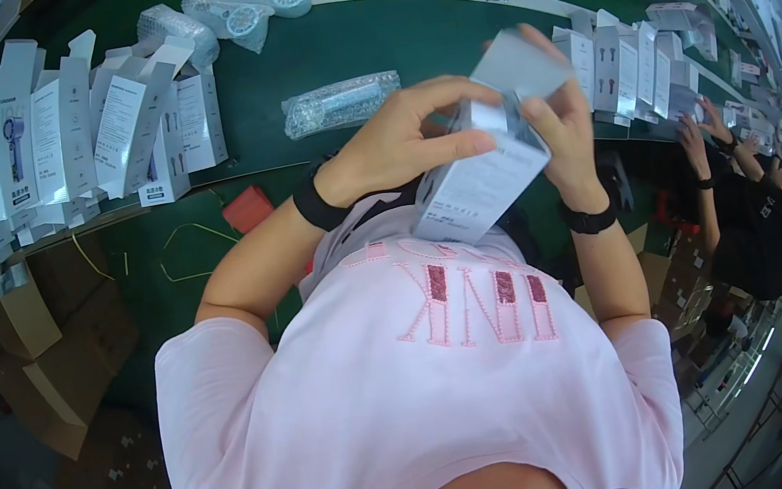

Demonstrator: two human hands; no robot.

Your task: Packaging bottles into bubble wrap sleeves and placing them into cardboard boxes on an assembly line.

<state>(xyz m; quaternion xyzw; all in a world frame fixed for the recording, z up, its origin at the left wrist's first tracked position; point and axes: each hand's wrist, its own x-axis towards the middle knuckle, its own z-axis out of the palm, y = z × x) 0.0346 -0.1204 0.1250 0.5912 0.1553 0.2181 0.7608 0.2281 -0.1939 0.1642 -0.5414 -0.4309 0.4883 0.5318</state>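
Closest to you is your own pink shirt (412, 383), filling the lower middle of the view. Just above it you hold a small white carton (483, 180) at chest height, tilted, with its open end pointing up and away from you. Your left hand (401, 142) wraps the carton from the left, thumb and fingers closed on its upper edge near the opening. Your right hand (561, 133) clasps it from the right, fingers curled over the raised top flap (518, 64), which stands open above the carton's mouth. The carton sits between the two hands, gripped by both, over the near edge of the green table (420, 33). Each wrist wears a dark band.

Beyond your left hand, a bubble-wrapped item (342, 102) lies flat on the table, apart from your fingers. Farther left, a row of white cartons (72, 140) stands upright along the table edge, above brown cardboard boxes (42, 347) on the floor. More bubble-wrapped pieces (245, 8) lie at the far side. To the right, another row of upright white cartons (628, 67) stands, and past it another person's hand (698, 133) reaches toward them.
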